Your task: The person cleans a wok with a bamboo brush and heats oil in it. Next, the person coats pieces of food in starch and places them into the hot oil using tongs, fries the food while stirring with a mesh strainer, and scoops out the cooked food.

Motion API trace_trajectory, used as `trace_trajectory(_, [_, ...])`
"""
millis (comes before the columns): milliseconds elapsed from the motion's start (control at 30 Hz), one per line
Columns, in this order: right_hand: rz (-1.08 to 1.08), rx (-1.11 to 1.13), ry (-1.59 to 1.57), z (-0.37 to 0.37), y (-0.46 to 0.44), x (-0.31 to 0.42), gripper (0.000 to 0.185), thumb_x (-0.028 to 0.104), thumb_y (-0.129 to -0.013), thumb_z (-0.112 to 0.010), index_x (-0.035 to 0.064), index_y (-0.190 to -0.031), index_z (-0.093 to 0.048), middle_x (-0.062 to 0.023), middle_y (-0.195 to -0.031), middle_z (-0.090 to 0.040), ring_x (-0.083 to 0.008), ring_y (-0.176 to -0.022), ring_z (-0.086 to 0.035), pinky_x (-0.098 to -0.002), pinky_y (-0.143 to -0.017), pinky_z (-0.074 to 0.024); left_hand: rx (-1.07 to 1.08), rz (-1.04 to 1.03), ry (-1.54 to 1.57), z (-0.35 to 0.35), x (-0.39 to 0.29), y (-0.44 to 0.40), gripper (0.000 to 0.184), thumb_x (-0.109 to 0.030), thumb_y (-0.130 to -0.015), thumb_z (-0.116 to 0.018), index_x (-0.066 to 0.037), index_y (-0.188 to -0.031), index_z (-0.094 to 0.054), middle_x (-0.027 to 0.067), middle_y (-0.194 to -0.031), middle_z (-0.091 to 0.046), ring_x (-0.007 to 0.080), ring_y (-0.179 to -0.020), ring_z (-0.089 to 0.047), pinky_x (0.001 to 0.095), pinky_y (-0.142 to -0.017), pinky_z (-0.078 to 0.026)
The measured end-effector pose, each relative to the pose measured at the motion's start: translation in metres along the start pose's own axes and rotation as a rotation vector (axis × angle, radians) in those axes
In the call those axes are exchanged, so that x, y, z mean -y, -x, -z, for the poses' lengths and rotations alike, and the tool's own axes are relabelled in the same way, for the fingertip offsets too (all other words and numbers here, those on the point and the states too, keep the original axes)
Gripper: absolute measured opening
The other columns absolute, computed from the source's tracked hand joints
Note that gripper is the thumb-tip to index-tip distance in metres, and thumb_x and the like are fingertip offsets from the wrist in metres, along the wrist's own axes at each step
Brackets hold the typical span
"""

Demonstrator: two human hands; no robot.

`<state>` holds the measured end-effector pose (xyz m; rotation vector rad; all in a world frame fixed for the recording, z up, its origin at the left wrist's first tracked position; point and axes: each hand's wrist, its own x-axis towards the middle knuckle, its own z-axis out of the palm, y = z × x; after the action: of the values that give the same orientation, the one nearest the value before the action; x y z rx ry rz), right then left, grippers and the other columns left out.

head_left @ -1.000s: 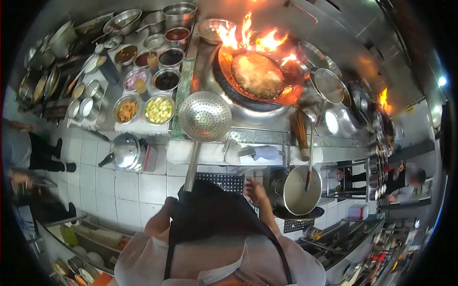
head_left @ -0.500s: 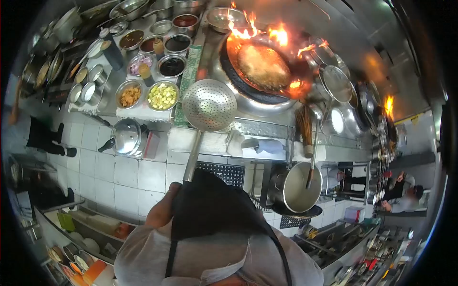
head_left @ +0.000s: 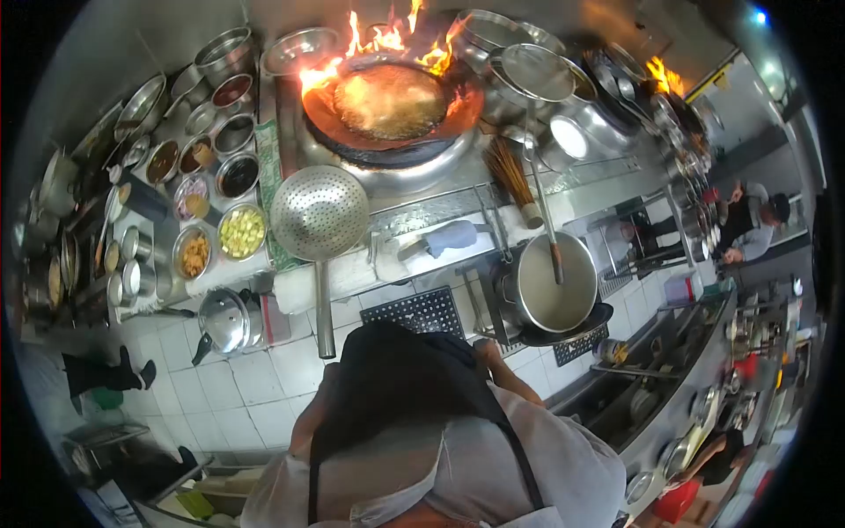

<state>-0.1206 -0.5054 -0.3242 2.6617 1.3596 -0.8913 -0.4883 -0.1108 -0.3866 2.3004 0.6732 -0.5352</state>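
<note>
A perforated skimmer (head_left: pixel 319 213) lies across the front edge of the counter, its metal handle (head_left: pixel 326 308) jutting toward me. My left hand (head_left: pixel 331 373) is just below the handle's end, mostly hidden by my black apron (head_left: pixel 396 387); its fingers do not show. Beside the apron's right edge is my right hand (head_left: pixel 487 354), only partly in sight, so its grip is unclear. Ahead, a wok (head_left: pixel 466 104) holds bubbling, browned contents on the burner, with flames rising behind its rim. A large pot (head_left: pixel 556 308) with a long-handled tool (head_left: pixel 556 260) leaning in it stands at right.
Bowls of diced green pieces (head_left: pixel 241 232), brown pieces (head_left: pixel 192 253) and dark sauces are at left. A bamboo brush (head_left: pixel 513 180), strainer (head_left: pixel 537 72) and folded blue cloth (head_left: pixel 452 236) lie ahead and right. A lidded pressure cooker (head_left: pixel 231 320) stands low left. Another person (head_left: pixel 748 216) is at far right.
My view has swung, so the wok and skimmer appear further left. My right hand has come into sight beside the apron. My left hand is now more hidden behind it.
</note>
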Motion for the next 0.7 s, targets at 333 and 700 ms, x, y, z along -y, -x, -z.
trace_trajectory(333, [-0.502,-0.075,-0.349,-0.188,-0.044,-0.042,0.026,0.029,-0.08,-0.062,0.0086,-0.09,-0.075,-0.013,-0.097,-0.073,-0.0309,-0.091,-0.071,-0.0408,-0.076,-0.0572,0.048,-0.098,-0.079,0.025,-0.014,-0.014,0.015,-0.024,-0.08,-0.066,-0.01,-0.075,-0.069,0.0091,-0.075,-0.068,0.0244,-0.073,-0.065,0.042,-0.066,-0.051])
trace_trajectory(700, [-0.451,-0.212,-0.469,-0.005,0.034,0.023,0.024,0.022,-0.083,-0.055,0.0101,-0.094,-0.073,-0.0161,-0.088,-0.07,-0.0317,-0.079,-0.069,-0.0436,-0.067,-0.0567,0.165,-0.236,-0.115,0.057,-0.059,-0.096,0.016,-0.025,-0.081,-0.067,-0.01,-0.076,-0.069,0.0076,-0.074,-0.067,0.0215,-0.072,-0.063,0.0406,-0.065,-0.05])
